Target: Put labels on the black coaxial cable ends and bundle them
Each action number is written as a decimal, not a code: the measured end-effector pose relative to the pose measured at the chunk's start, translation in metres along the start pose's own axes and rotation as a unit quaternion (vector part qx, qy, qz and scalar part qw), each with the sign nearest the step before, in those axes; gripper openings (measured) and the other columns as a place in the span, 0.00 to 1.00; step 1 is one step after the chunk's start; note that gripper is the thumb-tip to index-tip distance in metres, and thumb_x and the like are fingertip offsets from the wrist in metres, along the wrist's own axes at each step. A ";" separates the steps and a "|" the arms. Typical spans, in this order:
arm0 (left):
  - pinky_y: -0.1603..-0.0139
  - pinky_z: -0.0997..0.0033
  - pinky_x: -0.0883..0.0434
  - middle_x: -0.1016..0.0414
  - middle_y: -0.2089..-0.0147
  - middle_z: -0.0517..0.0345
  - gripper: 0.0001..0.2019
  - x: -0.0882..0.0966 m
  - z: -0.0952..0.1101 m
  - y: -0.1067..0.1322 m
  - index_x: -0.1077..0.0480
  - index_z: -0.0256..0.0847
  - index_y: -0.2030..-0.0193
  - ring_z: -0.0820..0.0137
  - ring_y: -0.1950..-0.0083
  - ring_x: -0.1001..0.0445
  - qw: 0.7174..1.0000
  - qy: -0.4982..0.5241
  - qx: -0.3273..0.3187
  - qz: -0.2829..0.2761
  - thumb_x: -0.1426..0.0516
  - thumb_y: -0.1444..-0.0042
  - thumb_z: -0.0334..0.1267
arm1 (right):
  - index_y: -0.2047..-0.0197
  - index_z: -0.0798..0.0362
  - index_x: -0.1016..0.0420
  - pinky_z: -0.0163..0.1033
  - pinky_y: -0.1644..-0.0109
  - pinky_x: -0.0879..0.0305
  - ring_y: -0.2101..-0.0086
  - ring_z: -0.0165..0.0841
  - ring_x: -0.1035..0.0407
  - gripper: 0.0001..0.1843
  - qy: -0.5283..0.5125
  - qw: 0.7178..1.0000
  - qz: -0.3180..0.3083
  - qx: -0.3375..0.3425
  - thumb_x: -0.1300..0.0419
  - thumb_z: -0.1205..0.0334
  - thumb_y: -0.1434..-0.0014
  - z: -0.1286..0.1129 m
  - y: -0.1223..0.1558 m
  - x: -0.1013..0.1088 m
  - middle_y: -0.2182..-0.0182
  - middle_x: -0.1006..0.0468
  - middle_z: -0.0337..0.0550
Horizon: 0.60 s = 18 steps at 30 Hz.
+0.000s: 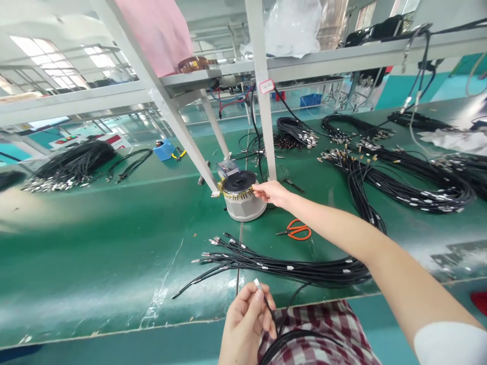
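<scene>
My left hand is closed in a pinch on a black cable, just behind its silver-white connector. The rest of that cable runs down towards my lap. My right arm is stretched forward over the table. The fingers of my right hand are pinched at the rim of a round grey tape dispenser with a black disc on top. Yellow tape lies around that rim, up to my fingertips. A bundle of black cables lies across the table between my hands, its connector ends fanned to the left.
Orange-handled scissors lie right of the dispenser. Shelf posts rise behind it. More cable bundles rest at the right and far left. A blue holder stands beside yellow-handled pliers. The green table's front edge is near me.
</scene>
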State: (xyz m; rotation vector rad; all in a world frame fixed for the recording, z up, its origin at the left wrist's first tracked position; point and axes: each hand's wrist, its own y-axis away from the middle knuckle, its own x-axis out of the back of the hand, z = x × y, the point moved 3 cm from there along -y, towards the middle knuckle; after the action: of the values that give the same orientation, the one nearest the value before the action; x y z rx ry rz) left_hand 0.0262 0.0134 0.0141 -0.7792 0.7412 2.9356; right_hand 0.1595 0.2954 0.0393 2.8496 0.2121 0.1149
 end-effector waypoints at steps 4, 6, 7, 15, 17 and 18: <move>0.80 0.76 0.31 0.29 0.71 0.59 0.17 0.002 -0.002 0.000 0.29 0.37 0.60 0.79 0.79 0.41 1.000 -0.006 -0.002 0.003 0.32 0.49 0.44 | 0.62 0.59 0.25 0.38 0.58 0.28 0.64 0.31 0.27 0.09 0.073 0.993 0.044 0.083 0.38 0.61 0.36 -0.011 0.011 0.004 0.64 0.23 0.44; 0.80 0.75 0.30 0.29 0.71 0.60 0.17 0.003 -0.003 -0.001 0.29 0.37 0.58 0.79 0.78 0.41 1.000 -0.014 -0.007 0.001 0.31 0.49 0.42 | 0.67 0.57 0.25 0.39 0.50 0.33 0.57 0.34 0.28 0.07 0.107 0.980 0.078 0.146 0.36 0.63 0.38 -0.025 0.022 0.008 0.61 0.22 0.46; 0.79 0.75 0.30 0.29 0.71 0.60 0.17 0.004 -0.003 -0.001 0.30 0.37 0.57 0.79 0.78 0.40 1.000 -0.017 -0.009 0.000 0.31 0.49 0.42 | 0.68 0.56 0.25 0.39 0.47 0.36 0.53 0.36 0.30 0.07 0.120 0.973 0.092 0.176 0.36 0.63 0.38 -0.032 0.030 0.010 0.58 0.22 0.47; 0.79 0.71 0.26 0.26 0.69 0.60 0.22 0.011 0.000 -0.005 0.38 0.42 0.44 0.77 0.81 0.36 0.996 -0.044 -0.073 -0.016 0.37 0.42 0.39 | 0.66 0.56 0.25 0.34 0.64 0.34 0.71 0.29 0.31 0.14 0.033 0.976 -0.127 0.176 0.34 0.52 0.43 0.018 0.134 -0.006 0.72 0.24 0.40; 0.79 0.70 0.25 0.25 0.69 0.59 0.22 0.013 -0.001 -0.008 0.38 0.41 0.43 0.76 0.81 0.34 0.995 -0.047 -0.078 -0.031 0.37 0.42 0.38 | 0.67 0.57 0.24 0.33 0.66 0.36 0.73 0.27 0.33 0.14 0.001 0.979 -0.180 0.091 0.30 0.54 0.47 0.049 0.159 -0.009 0.73 0.25 0.39; 0.79 0.69 0.25 0.25 0.69 0.59 0.22 0.013 -0.002 -0.009 0.38 0.40 0.43 0.76 0.81 0.33 0.995 -0.050 -0.080 -0.037 0.38 0.41 0.38 | 0.68 0.57 0.24 0.32 0.66 0.36 0.73 0.27 0.33 0.14 -0.008 0.979 -0.195 0.061 0.29 0.56 0.48 0.061 0.169 -0.009 0.74 0.25 0.38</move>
State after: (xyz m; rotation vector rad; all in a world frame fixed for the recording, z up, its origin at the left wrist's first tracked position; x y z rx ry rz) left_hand 0.0166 0.0192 0.0021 -0.6479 0.4659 2.9673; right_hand 0.1788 0.1171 0.0281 2.8617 0.7930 -0.0013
